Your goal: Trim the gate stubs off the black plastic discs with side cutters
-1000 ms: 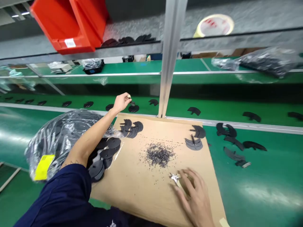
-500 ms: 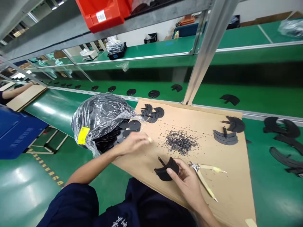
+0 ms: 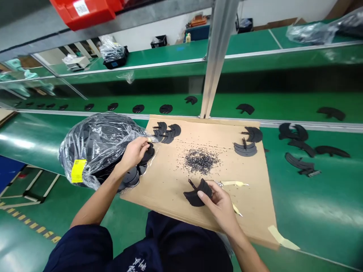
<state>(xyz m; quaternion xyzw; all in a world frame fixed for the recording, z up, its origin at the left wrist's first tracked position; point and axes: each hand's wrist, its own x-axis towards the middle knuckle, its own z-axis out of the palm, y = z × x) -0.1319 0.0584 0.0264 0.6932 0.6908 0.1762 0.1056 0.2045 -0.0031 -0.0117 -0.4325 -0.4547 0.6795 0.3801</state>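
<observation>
My right hand (image 3: 219,202) is closed on a small stack of black fan-shaped plastic parts (image 3: 196,195) near the front of a cardboard sheet (image 3: 255,204). Small cutters with pale handles (image 3: 232,185) lie just behind that hand. My left hand (image 3: 135,152) reaches into the mouth of a clear plastic bag (image 3: 96,145) full of black discs, fingers curled on a disc (image 3: 148,153) at the opening. A pile of black trimmings (image 3: 200,160) sits mid-sheet.
Trimmed black parts lie in small stacks (image 3: 168,133) (image 3: 246,148) on the cardboard and loose on the green bench (image 3: 300,162) at right. Single parts ride the green conveyor (image 3: 166,108) behind. A metal post (image 3: 217,56) rises at the sheet's back edge. Red bins (image 3: 82,11) sit overhead.
My left hand came back from the conveyor and went into the bag's opening. My right hand left the cutters and picked up the black parts.
</observation>
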